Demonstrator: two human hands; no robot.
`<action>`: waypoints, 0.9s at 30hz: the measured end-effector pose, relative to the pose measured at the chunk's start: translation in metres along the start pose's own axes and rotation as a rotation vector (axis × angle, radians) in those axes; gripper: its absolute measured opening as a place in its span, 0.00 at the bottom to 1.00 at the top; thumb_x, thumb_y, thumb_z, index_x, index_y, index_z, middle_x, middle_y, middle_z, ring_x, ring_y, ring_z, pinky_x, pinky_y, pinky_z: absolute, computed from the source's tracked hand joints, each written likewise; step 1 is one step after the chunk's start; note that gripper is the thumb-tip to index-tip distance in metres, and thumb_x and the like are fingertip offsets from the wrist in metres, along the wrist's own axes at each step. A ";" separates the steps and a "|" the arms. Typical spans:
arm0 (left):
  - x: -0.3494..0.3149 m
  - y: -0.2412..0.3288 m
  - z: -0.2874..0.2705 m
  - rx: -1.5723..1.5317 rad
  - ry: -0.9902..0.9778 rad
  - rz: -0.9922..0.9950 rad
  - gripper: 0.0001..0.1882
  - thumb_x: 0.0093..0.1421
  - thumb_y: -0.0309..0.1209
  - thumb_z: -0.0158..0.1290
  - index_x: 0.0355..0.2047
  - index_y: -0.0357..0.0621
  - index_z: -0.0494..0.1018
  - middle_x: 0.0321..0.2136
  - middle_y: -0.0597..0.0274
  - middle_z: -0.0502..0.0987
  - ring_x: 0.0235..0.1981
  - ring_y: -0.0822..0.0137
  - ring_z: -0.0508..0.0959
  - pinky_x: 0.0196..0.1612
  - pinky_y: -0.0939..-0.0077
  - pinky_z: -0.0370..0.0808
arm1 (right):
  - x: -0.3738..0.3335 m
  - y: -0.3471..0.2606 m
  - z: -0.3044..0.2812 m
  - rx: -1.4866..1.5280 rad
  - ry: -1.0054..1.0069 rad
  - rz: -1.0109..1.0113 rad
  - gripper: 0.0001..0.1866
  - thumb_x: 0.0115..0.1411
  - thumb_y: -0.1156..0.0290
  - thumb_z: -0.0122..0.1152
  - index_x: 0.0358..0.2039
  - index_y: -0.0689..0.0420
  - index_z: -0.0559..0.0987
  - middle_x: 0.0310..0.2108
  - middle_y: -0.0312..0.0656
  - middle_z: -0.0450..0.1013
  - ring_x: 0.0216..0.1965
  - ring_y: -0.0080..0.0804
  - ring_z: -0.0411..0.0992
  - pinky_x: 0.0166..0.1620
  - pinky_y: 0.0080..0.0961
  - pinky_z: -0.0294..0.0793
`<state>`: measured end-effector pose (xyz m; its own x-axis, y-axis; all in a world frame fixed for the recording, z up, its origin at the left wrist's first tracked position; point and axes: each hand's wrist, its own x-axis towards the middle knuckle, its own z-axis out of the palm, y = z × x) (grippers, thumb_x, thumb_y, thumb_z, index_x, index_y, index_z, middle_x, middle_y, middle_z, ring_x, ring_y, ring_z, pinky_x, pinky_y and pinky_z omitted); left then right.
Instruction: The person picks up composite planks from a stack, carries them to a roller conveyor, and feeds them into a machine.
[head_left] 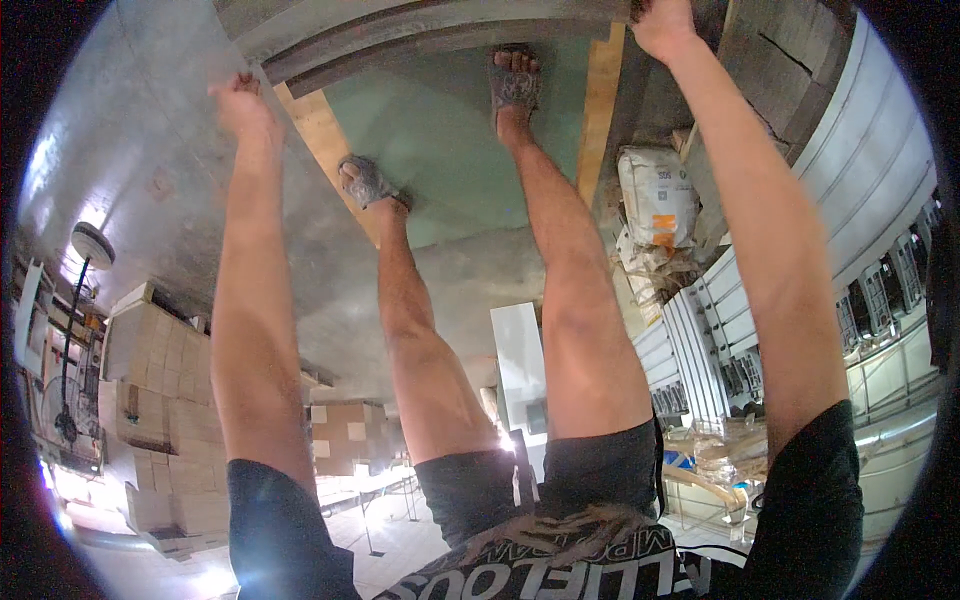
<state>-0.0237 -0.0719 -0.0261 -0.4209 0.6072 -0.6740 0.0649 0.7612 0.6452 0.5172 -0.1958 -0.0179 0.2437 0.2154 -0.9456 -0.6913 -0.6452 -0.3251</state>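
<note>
Across the top runs a long dark grey panel with ridged edges [440, 38], which looks bent by the lens. My right hand [664, 28] is closed at its right end, partly cut off by the upper rim. Beside the left end is my left hand [245, 105]; its fingers are smeared by motion, and whether they touch the panel is unclear. Below the panel lies a green sheet [450, 150] between a left wooden strip [318, 125] and a right wooden strip [599, 110]. My feet, in grey coverings, stand over the sheet and the left strip.
White printed sacks [657, 195] lie right of the right strip. Long pale metal panels [840, 140] are stacked farther right. Cardboard boxes [150, 370] stand at the left near a pole with a round base [92, 245]. A white board [517, 350] lies behind my legs.
</note>
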 end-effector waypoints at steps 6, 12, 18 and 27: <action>-0.044 -0.011 0.022 -0.571 0.100 -0.592 0.43 0.76 0.62 0.34 0.71 0.32 0.58 0.65 0.44 0.70 0.72 0.45 0.64 0.73 0.41 0.62 | 0.005 0.041 -0.019 0.300 0.325 0.020 0.49 0.75 0.33 0.35 0.69 0.73 0.58 0.62 0.61 0.63 0.66 0.57 0.64 0.73 0.58 0.62; -0.051 0.010 0.058 -0.554 -0.043 -0.571 0.42 0.77 0.58 0.30 0.76 0.33 0.49 0.73 0.43 0.56 0.75 0.47 0.59 0.78 0.44 0.57 | -0.026 0.039 0.033 0.598 0.194 0.216 0.50 0.72 0.28 0.40 0.76 0.59 0.60 0.78 0.49 0.52 0.76 0.49 0.56 0.78 0.47 0.52; -0.033 0.000 0.042 -0.428 -0.111 -0.518 0.39 0.78 0.52 0.31 0.76 0.32 0.50 0.72 0.43 0.60 0.75 0.45 0.59 0.79 0.48 0.56 | -0.046 0.056 0.029 0.380 0.023 0.003 0.54 0.73 0.30 0.36 0.76 0.71 0.47 0.76 0.61 0.49 0.74 0.62 0.57 0.77 0.58 0.55; -0.162 -0.097 0.039 0.094 -0.416 -0.202 0.23 0.77 0.51 0.47 0.51 0.44 0.76 0.44 0.57 0.83 0.45 0.57 0.82 0.52 0.57 0.80 | -0.079 0.111 -0.077 -0.643 0.082 -0.284 0.28 0.75 0.49 0.55 0.64 0.56 0.77 0.50 0.39 0.79 0.48 0.30 0.75 0.54 0.30 0.72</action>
<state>0.0739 -0.2351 0.0065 -0.0365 0.4699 -0.8820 0.1086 0.8792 0.4639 0.4739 -0.3406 0.0214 0.4228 0.4004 -0.8129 -0.0608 -0.8825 -0.4663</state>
